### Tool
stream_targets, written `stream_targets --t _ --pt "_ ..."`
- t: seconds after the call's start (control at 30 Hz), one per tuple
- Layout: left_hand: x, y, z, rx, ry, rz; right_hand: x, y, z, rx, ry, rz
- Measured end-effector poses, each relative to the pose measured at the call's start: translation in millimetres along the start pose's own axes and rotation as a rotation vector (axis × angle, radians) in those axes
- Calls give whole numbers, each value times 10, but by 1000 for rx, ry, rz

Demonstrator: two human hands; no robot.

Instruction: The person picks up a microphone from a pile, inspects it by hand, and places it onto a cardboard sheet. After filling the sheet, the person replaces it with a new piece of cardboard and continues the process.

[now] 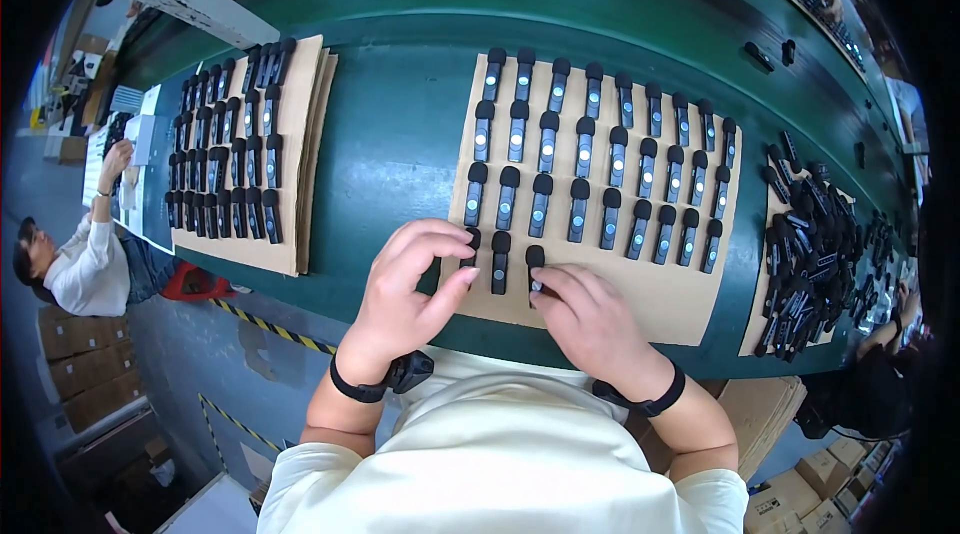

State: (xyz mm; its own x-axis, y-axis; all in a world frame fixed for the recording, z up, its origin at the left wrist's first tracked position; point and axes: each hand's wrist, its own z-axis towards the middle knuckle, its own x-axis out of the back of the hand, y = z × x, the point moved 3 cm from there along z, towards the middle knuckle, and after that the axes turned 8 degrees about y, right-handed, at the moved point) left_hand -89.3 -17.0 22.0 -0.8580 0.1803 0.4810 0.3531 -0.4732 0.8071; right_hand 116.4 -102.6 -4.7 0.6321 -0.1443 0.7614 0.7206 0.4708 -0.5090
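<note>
Small black clip-on microphones with foam tops lie in rows on a brown cardboard sheet (650, 299) in front of me. My left hand (400, 284) curls at the near left corner, thumb and fingertips at the two ends of a microphone (470, 248) in the nearest row. Beside it another microphone (499, 264) lies untouched between my hands. My right hand (592, 319) pinches the lower part of a third microphone (535, 259), and its fingers partly cover it. Most microphones in the farther rows show a round pale or bluish spot on the body.
To the left, stacked cardboard sheets (300, 154) carry more rows of microphones. At right, a heap of loose microphones (810, 254) covers another cardboard sheet. The green table (390, 134) runs beneath everything. A person in white (90, 264) works at far left; another person's arm shows at far right.
</note>
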Motion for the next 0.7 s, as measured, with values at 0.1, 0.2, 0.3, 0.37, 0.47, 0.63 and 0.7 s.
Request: stream_targets --t 0.1,0.2,0.3,0.37,0.47,0.63,0.7 --pt "48 -40 -3 10 26 10 -73 -43 -41 42 -65 -70" --pt "71 -48 -2 9 29 7 -104 -25 -24 25 -38 -76" --pt "58 -58 14 2 27 -5 -144 -10 -21 0 -25 -87" --pt "39 -39 35 -1 23 -11 -126 5 -8 -24 -26 -88" --pt "33 -44 72 -4 16 -20 42 4 54 -62 -64 -40" --pt "43 -59 149 17 13 -23 746 299 221 -106 7 -80" --pt "49 -59 182 20 15 -19 1090 606 317 -180 60 -128"
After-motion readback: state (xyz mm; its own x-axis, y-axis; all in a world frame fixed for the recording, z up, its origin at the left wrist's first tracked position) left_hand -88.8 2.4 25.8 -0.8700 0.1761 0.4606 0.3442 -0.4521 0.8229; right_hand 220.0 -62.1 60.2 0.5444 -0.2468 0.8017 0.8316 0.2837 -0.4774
